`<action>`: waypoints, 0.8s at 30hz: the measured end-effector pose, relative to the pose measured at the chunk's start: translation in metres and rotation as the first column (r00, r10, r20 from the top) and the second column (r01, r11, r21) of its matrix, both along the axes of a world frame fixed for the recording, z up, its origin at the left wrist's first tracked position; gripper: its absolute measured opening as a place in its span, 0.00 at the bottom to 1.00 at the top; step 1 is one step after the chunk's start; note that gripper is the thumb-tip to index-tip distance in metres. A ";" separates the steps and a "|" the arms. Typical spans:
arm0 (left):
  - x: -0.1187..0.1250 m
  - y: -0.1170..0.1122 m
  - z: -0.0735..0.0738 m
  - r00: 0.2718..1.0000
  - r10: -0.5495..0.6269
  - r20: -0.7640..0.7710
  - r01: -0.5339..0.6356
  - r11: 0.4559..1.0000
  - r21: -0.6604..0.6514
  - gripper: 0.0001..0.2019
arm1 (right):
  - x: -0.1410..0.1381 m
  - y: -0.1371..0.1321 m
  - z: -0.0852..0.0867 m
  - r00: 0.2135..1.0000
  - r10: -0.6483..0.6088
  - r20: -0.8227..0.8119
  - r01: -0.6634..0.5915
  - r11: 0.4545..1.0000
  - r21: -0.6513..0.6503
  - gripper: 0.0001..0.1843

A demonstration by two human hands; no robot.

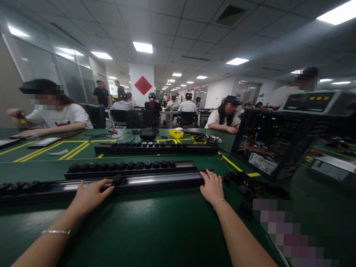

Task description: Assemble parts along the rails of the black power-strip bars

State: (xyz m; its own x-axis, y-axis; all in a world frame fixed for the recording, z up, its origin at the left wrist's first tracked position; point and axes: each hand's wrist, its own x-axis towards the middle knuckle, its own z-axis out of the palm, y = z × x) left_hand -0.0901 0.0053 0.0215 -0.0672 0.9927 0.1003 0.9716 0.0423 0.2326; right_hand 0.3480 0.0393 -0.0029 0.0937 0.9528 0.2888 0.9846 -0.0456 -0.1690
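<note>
Noted strip (164,178) lying lengthwise across table (150,230), nearest of three. Found left hand (89,194) flat on its middle, fingers extended. Found right hand (212,187) over right end; could not tell grip. Recorded PC case (272,143) beyond.

Both hands (89,194) (212,187) on nearest long black power strip (158,179), green table (150,230)

Bright ceiling panels (143,47) far above our grip light us and lay pale glare along the black rail (161,178) we touch. Right of the grip the picture darkens, bends and smears.
</note>
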 end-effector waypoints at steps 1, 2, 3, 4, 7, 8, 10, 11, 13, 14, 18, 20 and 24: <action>0.001 0.000 -0.001 1.000 0.000 -0.006 0.000 1.000 0.005 0.25 | 0.000 0.000 0.000 1.000 0.002 0.000 -0.002 1.000 0.006 0.31; 0.002 0.000 -0.001 1.000 -0.001 -0.016 0.002 1.000 0.015 0.26 | 0.000 0.000 -0.001 1.000 0.003 0.001 -0.003 1.000 0.010 0.31; 0.004 0.001 -0.002 1.000 -0.007 -0.030 0.008 1.000 0.029 0.26 | 0.000 0.000 -0.001 1.000 0.003 0.002 -0.004 1.000 0.012 0.31; 0.005 0.001 -0.003 0.999 -0.017 -0.046 0.020 0.999 0.046 0.26 | 0.000 0.000 -0.001 1.000 0.001 0.002 -0.001 1.000 0.015 0.31; 0.010 0.001 -0.006 0.995 -0.048 -0.091 0.055 0.996 0.076 0.27 | 0.000 0.000 -0.001 1.000 -0.003 0.001 0.003 1.000 0.018 0.31; 0.010 0.001 -0.007 0.994 -0.056 -0.097 0.064 0.995 0.078 0.28 | 0.000 0.000 -0.001 1.000 -0.003 0.000 0.003 1.000 0.017 0.31; 0.011 0.001 -0.007 0.993 -0.067 -0.095 0.075 0.994 0.076 0.27 | 0.000 0.000 -0.001 1.000 -0.001 0.001 0.001 1.000 0.016 0.31; 0.011 0.001 -0.007 0.993 -0.072 -0.089 0.078 0.994 0.074 0.27 | 0.000 0.001 -0.001 1.000 0.000 0.001 0.000 1.000 0.015 0.31; 0.010 0.001 -0.007 0.994 -0.079 -0.079 0.084 0.994 0.065 0.26 | 0.000 0.001 -0.002 1.000 0.001 0.002 -0.001 1.000 0.017 0.31; 0.009 0.001 -0.008 0.994 -0.080 -0.075 0.084 0.995 0.058 0.26 | 0.000 0.001 -0.002 1.000 0.002 0.002 -0.002 1.000 0.018 0.31; 0.007 0.001 -0.009 0.994 -0.087 -0.068 0.090 0.995 0.042 0.26 | 0.001 0.002 -0.003 1.000 0.003 0.000 -0.003 1.000 0.015 0.31; 0.006 0.002 -0.009 0.994 -0.089 -0.065 0.092 0.995 0.039 0.27 | 0.001 0.001 -0.002 1.000 0.003 -0.002 -0.002 1.000 0.008 0.31; 0.006 0.003 -0.009 0.995 -0.082 -0.059 0.084 0.996 0.035 0.26 | 0.001 0.001 -0.001 1.000 0.003 -0.005 -0.003 1.000 -0.009 0.31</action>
